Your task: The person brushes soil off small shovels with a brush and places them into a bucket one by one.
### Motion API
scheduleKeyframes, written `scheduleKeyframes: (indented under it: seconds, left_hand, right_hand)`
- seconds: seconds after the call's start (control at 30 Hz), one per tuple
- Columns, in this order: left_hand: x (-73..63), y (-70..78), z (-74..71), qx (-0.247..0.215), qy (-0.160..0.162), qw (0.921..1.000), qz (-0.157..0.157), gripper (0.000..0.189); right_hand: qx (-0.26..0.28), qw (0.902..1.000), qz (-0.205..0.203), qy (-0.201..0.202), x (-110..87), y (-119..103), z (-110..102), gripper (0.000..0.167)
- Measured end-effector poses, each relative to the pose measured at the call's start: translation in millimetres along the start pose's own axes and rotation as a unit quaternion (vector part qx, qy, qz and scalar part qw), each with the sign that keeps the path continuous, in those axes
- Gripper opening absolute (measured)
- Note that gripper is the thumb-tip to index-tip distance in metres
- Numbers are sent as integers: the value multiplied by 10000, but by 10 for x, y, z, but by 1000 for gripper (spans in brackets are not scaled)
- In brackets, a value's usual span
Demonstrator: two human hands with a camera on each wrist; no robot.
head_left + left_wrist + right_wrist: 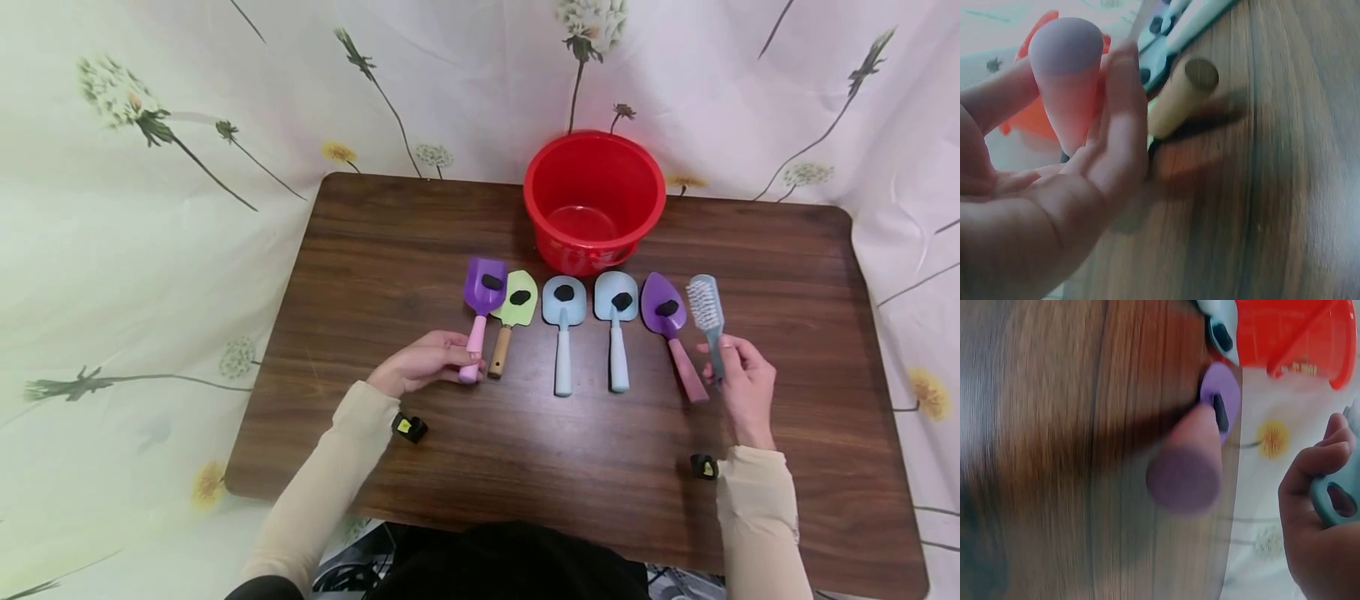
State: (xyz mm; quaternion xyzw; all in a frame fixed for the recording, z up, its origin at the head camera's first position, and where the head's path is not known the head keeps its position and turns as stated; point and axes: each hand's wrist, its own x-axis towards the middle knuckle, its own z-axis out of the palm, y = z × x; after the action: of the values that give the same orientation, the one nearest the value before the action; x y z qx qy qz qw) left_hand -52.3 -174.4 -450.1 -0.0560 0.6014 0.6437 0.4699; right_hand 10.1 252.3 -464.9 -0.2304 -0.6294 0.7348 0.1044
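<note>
Left fingers (1124,119) are gripping a purple-pink plastic scoop (481,310), right fingers (1319,459) a pale-blue bristled hairbrush (708,321), before the red plastic bucket (567,255); likely light, stiff, best handle-held.

The head camera looks forward and down on the table (360,250). Wrist cameras face forward, close by the left hand (431,364) and right hand (744,387); head and right-wrist views share the red bucket (558,252).

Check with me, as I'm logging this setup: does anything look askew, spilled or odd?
The blue brush in the right hand looks like the odd one out: it has bristles, while the other five tools are small shovels, each bearing a black patch. Nothing visibly spilled or damaged stands out.
</note>
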Motion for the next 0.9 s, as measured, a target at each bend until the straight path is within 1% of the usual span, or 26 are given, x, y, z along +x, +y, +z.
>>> scheduleKeyframes:
  seconds: [0.07, 0.13, 0.2, 0.27, 0.3, 0.33, 0.37, 0.43, 0.53, 0.6, 0.63, 0.77, 0.83, 0.9]
  left_hand:
    - [-2, 20, 69, 12, -157, 9999, -30, 48]
    - [4, 37, 140, 57, -268, 9996, -51, 47]
    - [25, 46, 213, 189, -306, 9993, -46, 47]
    - [53, 52, 286, 324, -330, 9989, -12, 48]
    - [67, 54, 321, 394, -343, 9986, 10, 49]
    - [80, 55, 356, 457, -346, 9984, 33, 50]
    - [92, 57, 391, 506, -365, 9980, 48, 50]
    - [111, 54, 455, 523, -409, 9978, 55, 50]
    - [136, 44, 546, 528, -518, 9972, 48, 49]
    - [155, 36, 602, 457, -554, 9974, 34, 48]
    - [166, 30, 627, 435, -568, 9974, 38, 48]
    - [186, 6, 708, 338, -462, 9983, 41, 46]
    - [183, -13, 734, 359, -413, 9985, 27, 48]
    - [174, -32, 758, 411, -360, 9985, -5, 50]
  right_hand:
    - [-152, 9995, -107, -249, -27, 32, 59, 16]
    - [-65, 9979, -223, -599, -49, 71, 112, 16]
    - [-263, 9951, -339, -888, -73, 91, 179, 16]
    - [-413, 9926, -400, -1073, -97, 100, 256, 16]
    - [-554, 9907, -445, -1162, -110, 100, 297, 17]
    - [-817, 9878, -540, -1208, -124, 96, 340, 18]
    - [-1147, 9841, -602, -1213, -140, 85, 388, 19]
    - [-1479, 9771, -737, -1340, -166, 75, 471, 21]
    - [-1803, 9649, -961, -1651, -194, 55, 580, 22]
    - [-2007, 9555, -1085, -1870, -243, -23, 666, 21]
    - [-2105, 9497, -1231, -1966, -265, -59, 705, 19]
    - [-2525, 9270, -1695, -2195, -281, -65, 808, 18]
    - [-2648, 9170, -1924, -2279, -255, 5, 823, 20]
    - [-2786, 9074, -2034, -2402, -246, 40, 839, 23]
